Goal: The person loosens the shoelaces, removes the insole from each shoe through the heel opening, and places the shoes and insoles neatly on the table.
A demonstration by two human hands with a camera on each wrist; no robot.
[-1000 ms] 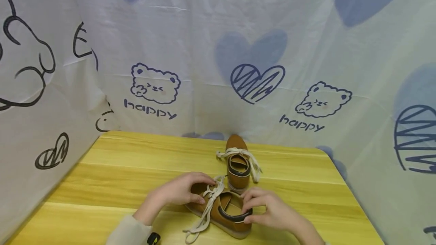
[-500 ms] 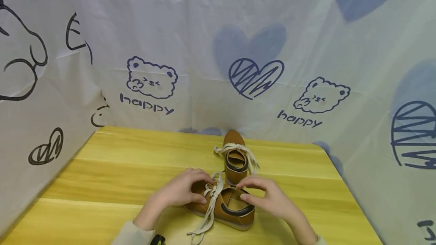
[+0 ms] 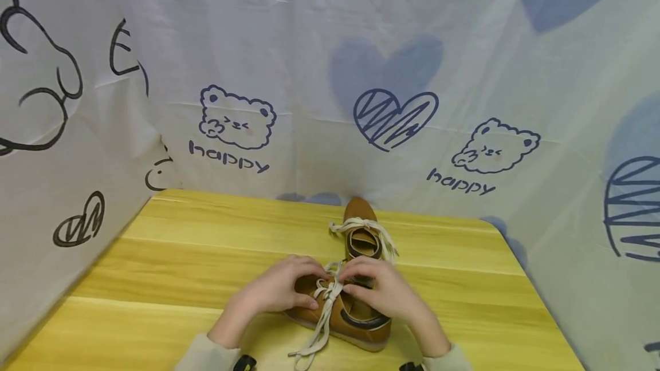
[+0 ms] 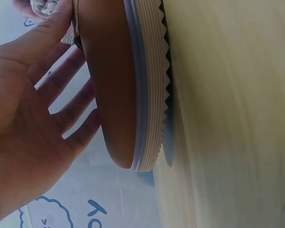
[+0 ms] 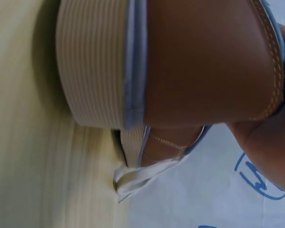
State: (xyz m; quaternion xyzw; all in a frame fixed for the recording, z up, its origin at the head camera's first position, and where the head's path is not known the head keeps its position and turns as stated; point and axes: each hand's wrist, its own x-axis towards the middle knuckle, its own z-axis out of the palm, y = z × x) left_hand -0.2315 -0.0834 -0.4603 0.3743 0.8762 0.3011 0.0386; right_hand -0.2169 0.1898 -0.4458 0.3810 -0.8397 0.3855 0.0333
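A brown leather shoe (image 3: pixel 371 334) with a dark collar lies on the table, toe to the left. My left hand (image 3: pixel 281 286) holds its front part, thumb on the near side and fingers over the far side. In the left wrist view, fingers of the left hand (image 4: pixel 35 95) reach behind the shoe's upper (image 4: pixel 109 85). My right hand (image 3: pixel 384 291) is over the shoe's opening, curved fingertips right at the cream shoelace (image 3: pixel 327 299); I cannot tell whether they pinch it. In the right wrist view, the heel (image 5: pixel 204 61) hides most of the fingers.
A second brown shoe (image 3: pixel 361 210), its cream lace tied in a bow, stands behind at the table's back edge, toe away. The yellow wood-grain table (image 3: pixel 206 228) meets a white printed cloth (image 3: pixel 309 73) at the back and sides. A lace end hangs toward the front.
My right hand has moved left from the shoe's heel collar to the knotted lace. The left hand has stayed on the front of the shoe. The shoe's heel has shifted slightly away and right.
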